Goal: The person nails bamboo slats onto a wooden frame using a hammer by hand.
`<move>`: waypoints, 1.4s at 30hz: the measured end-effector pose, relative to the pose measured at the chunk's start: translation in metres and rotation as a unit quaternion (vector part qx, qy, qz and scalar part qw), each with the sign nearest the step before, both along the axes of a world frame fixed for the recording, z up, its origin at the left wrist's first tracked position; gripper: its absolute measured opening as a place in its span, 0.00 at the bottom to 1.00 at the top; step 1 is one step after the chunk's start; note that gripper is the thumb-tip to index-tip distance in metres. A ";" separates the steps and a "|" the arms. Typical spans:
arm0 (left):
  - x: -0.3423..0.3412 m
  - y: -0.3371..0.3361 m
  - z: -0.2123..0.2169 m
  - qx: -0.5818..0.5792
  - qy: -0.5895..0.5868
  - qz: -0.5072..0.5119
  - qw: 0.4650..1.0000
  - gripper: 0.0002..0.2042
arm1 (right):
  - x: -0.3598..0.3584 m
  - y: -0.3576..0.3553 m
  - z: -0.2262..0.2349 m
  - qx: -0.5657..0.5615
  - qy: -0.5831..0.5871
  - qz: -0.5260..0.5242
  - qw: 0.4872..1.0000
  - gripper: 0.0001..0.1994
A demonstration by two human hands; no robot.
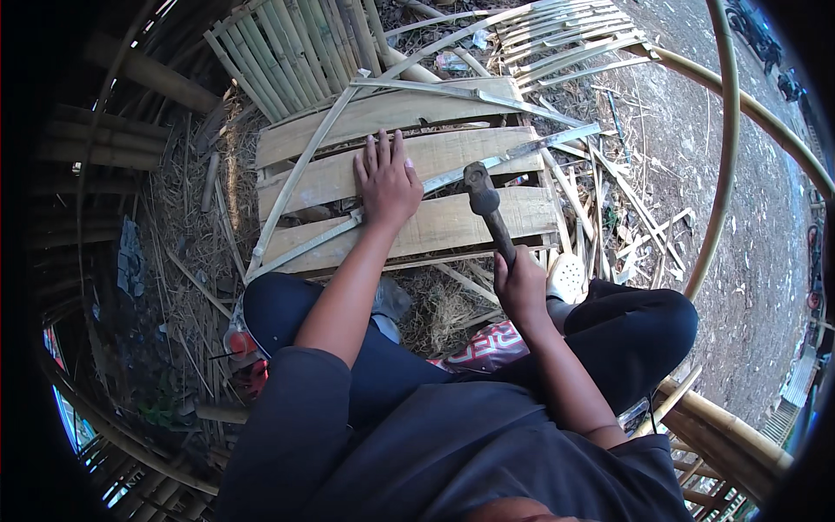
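My right hand (pixel 520 283) grips the handle of a hammer (pixel 490 209), its dark metal head raised at the upper end over the right part of a low wooden slatted platform (pixel 470 146). My left hand (pixel 389 184) lies flat with fingers outstretched on the middle board. A long split bamboo strip (pixel 557 140) runs diagonally across the boards and passes under or beside my left hand; the exact contact is hidden. Two more strips, a left one (pixel 303 165) and a far one (pixel 435 88), cross it near their ends, making a rough triangle.
A bamboo slat panel (pixel 287 56) stands beyond the platform at the left, and another slatted piece (pixel 565 39) lies at the far right. Curved bamboo poles (pixel 729 130) arch on the right. Loose bamboo offcuts (pixel 648 217) litter the ground. A pale perforated shoe (pixel 567 277) is by the platform's near right corner.
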State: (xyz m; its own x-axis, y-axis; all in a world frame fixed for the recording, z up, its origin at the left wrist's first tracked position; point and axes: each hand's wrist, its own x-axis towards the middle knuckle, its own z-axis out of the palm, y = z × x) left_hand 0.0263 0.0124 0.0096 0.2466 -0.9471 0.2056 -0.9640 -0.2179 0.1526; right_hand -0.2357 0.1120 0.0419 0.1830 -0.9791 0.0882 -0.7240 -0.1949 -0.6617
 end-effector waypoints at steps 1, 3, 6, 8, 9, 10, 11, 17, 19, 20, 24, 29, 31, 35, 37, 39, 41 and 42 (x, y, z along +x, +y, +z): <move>-0.001 0.000 -0.001 -0.017 -0.008 -0.001 1.000 0.29 | 0.006 -0.006 -0.004 0.066 0.098 -0.016 0.993 0.15; -0.007 -0.001 -0.002 -0.035 -0.014 -0.005 0.999 0.29 | 0.005 -0.008 -0.008 0.094 0.058 -0.001 0.994 0.14; 0.002 0.003 -0.001 0.005 0.017 -0.005 1.000 0.30 | 0.003 0.014 -0.003 0.013 -0.031 0.071 0.997 0.12; 0.001 -0.001 -0.001 0.012 0.013 -0.003 1.000 0.30 | 0.001 0.013 -0.001 -0.060 -0.039 0.089 0.993 0.13; 0.001 -0.002 0.000 0.011 0.013 -0.002 1.000 0.30 | 0.001 0.012 0.000 -0.133 -0.047 0.107 0.984 0.14; 0.000 -0.002 -0.001 0.010 0.013 -0.003 1.000 0.30 | 0.004 0.014 -0.003 -0.119 -0.051 0.083 0.988 0.14; -0.001 -0.003 -0.002 0.008 0.014 -0.004 1.000 0.30 | 0.009 0.014 -0.006 -0.119 -0.051 0.082 0.988 0.14; 0.000 0.001 -0.005 0.003 0.013 -0.001 1.000 0.30 | 0.008 0.015 -0.005 0.028 -0.050 0.006 0.998 0.14; 0.001 -0.002 -0.003 0.002 0.011 -0.002 1.000 0.30 | 0.004 0.017 -0.009 -0.023 -0.062 0.027 0.997 0.14; 0.000 -0.003 -0.002 0.001 0.010 -0.004 1.000 0.31 | 0.002 0.015 -0.012 -0.083 -0.084 0.041 0.992 0.14; -0.002 -0.004 -0.001 0.002 0.005 -0.011 1.000 0.31 | 0.012 0.015 -0.026 0.013 0.000 -0.037 0.999 0.15; 0.003 -0.001 -0.004 0.001 0.018 0.000 1.000 0.30 | 0.005 0.019 -0.009 0.073 0.007 -0.035 0.997 0.16; 0.002 -0.002 -0.004 0.007 0.014 0.001 1.000 0.30 | -0.003 0.023 0.008 -0.009 -0.008 0.029 1.000 0.15; -0.001 -0.004 -0.001 0.012 0.010 0.004 1.000 0.30 | -0.001 0.017 0.033 -0.019 -0.077 0.052 0.996 0.13; 0.000 -0.005 0.001 0.004 0.006 0.004 1.000 0.30 | -0.003 0.000 0.050 0.019 -0.095 0.046 0.994 0.12; -0.003 -0.006 0.005 -0.005 0.007 0.001 1.000 0.30 | -0.013 -0.019 0.057 0.059 -0.104 0.013 0.993 0.14; -0.004 -0.002 0.021 -0.052 0.084 -0.110 0.989 0.28 | -0.022 -0.031 0.072 0.082 -0.107 -0.022 0.991 0.16; -0.005 0.000 0.023 -0.056 0.086 -0.112 0.988 0.28 | -0.030 -0.035 0.067 0.088 -0.124 -0.042 0.987 0.19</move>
State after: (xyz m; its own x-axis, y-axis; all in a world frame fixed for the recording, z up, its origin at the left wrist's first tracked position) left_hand 0.0211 0.0122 0.0325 0.0732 -0.9555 0.2857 -0.9440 0.0261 0.3290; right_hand -0.2661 0.0772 0.1085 0.0943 -0.9941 -0.0528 -0.5442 -0.0071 -0.8389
